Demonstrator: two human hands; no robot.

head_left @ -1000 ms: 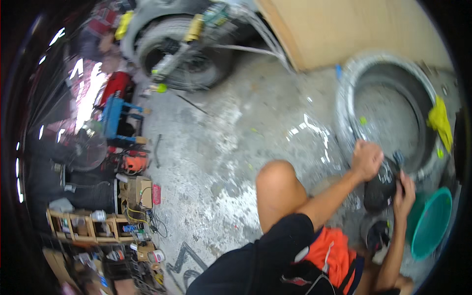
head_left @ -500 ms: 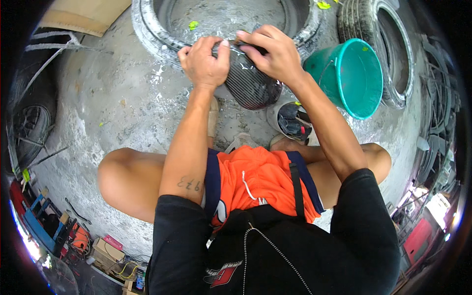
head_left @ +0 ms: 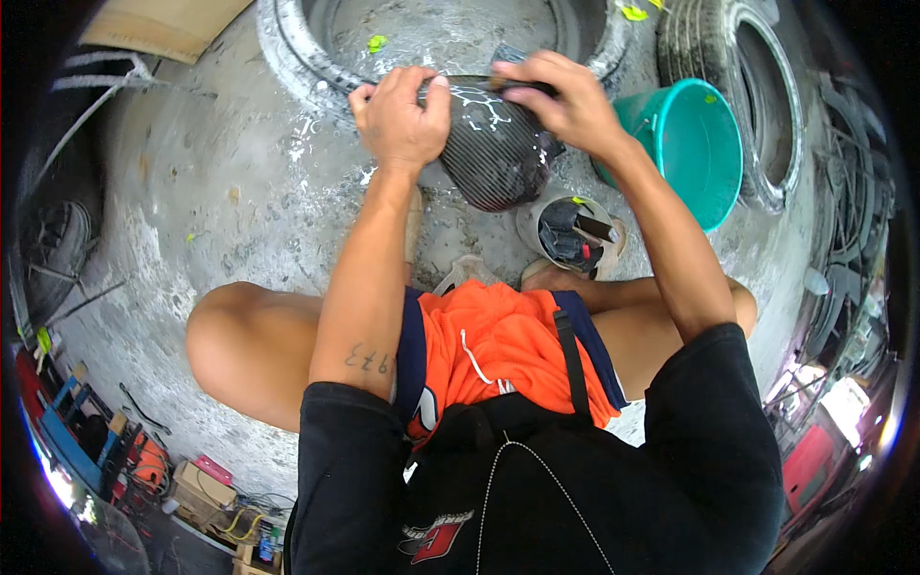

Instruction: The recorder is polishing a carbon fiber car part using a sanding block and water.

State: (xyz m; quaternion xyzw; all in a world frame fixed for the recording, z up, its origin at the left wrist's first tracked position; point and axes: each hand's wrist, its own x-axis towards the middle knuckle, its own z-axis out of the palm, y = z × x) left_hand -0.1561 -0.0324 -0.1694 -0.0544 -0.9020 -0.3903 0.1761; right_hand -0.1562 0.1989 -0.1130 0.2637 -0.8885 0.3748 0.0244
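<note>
A glossy, wet carbon-fibre panel (head_left: pixel 489 158) with a dark woven pattern leans against the near rim of a tyre (head_left: pixel 287 53) lying flat on the floor. My left hand (head_left: pixel 402 120) is closed over the panel's upper left edge, thumb on the near face. At the upper right edge, my right hand (head_left: pixel 570 101) pinches a dark, flat piece that looks like sandpaper (head_left: pixel 509 55), its grey corner sticking out past the fingers. What lies under those fingers is partly hidden. Water streaks shine on the panel's top.
A green bucket (head_left: pixel 661 144) stands right of my right forearm, with another tyre (head_left: pixel 685 43) behind it. By my right foot sits a small white pail (head_left: pixel 527 225) holding dark pieces. Cardboard (head_left: pixel 163 29) lies far left; cluttered tools and boxes (head_left: pixel 203 489) are at lower left.
My right hand has moved right along the panel's upper edge, uncovering more of its wet top. My left hand keeps its grip almost in place.
</note>
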